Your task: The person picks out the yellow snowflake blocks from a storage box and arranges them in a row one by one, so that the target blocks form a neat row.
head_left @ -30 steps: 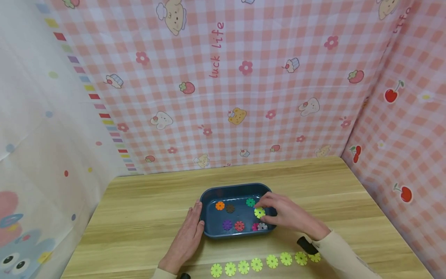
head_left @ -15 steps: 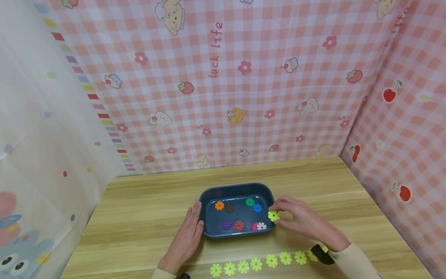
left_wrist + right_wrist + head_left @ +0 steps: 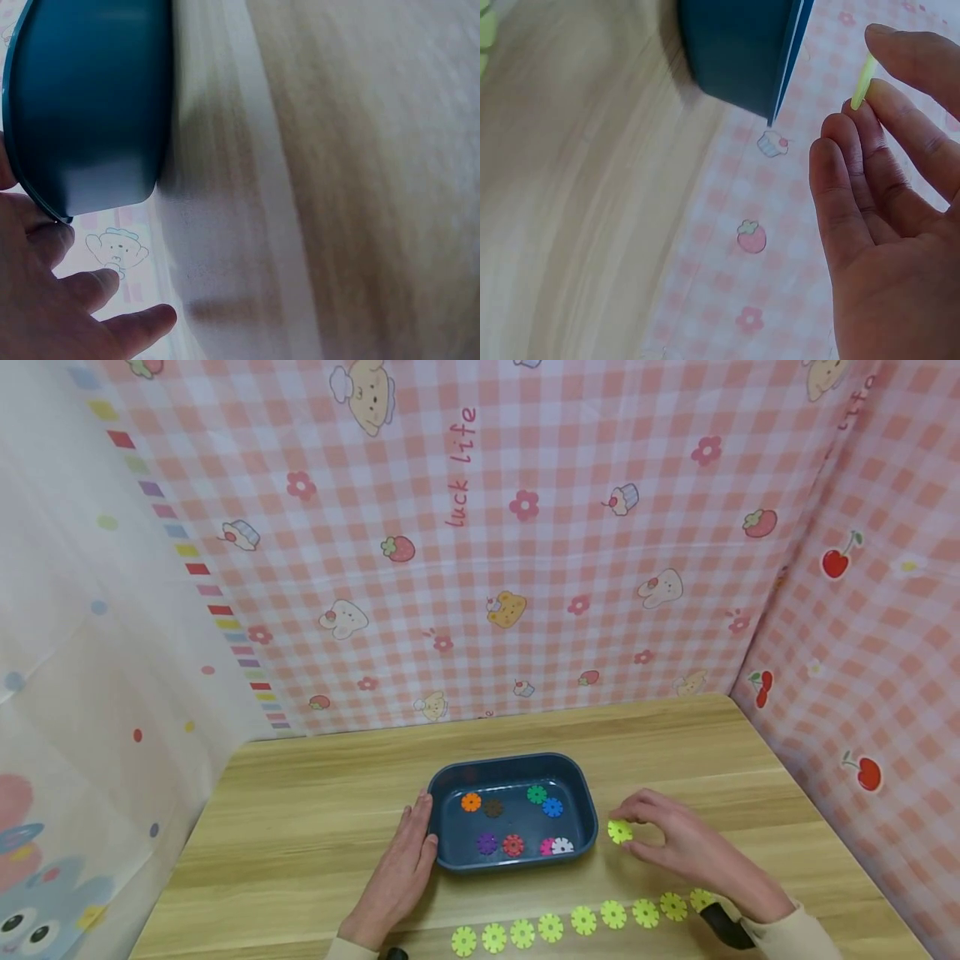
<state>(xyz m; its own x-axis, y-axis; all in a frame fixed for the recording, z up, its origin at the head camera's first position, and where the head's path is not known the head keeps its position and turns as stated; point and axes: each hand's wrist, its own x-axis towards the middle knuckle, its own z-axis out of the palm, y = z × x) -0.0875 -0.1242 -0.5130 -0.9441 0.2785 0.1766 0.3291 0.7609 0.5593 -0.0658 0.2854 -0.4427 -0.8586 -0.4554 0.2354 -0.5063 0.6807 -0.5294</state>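
In the head view, my right hand (image 3: 686, 847) pinches a yellow-green notched plastic disc (image 3: 619, 832) between thumb and fingers, just right of the dark blue tray (image 3: 517, 821). The right wrist view has that disc (image 3: 864, 81) edge-on. My left hand (image 3: 393, 877) rests with fairly straight fingers against the tray's left end. In the left wrist view the fingers (image 3: 90, 289) lie by the tray's rim. Loose discs lie inside the tray: orange (image 3: 471, 802), brown (image 3: 492, 808), green (image 3: 536, 795), blue (image 3: 552, 807), purple (image 3: 487, 843), red (image 3: 513, 845), and pink (image 3: 548, 847) beside white (image 3: 562, 846).
A row of several yellow-green discs (image 3: 582, 920) runs along the wooden table (image 3: 322, 810) in front of the tray. The rightmost disc is partly hidden by the black strap (image 3: 726, 927) on my right wrist. Patterned cloth (image 3: 480, 560) hangs behind and at both sides.
My right hand has lifted the yellow-green disc out of the tray and carried it rightward past the rim. The blue disc in the tray is now uncovered. My left hand stays against the tray.
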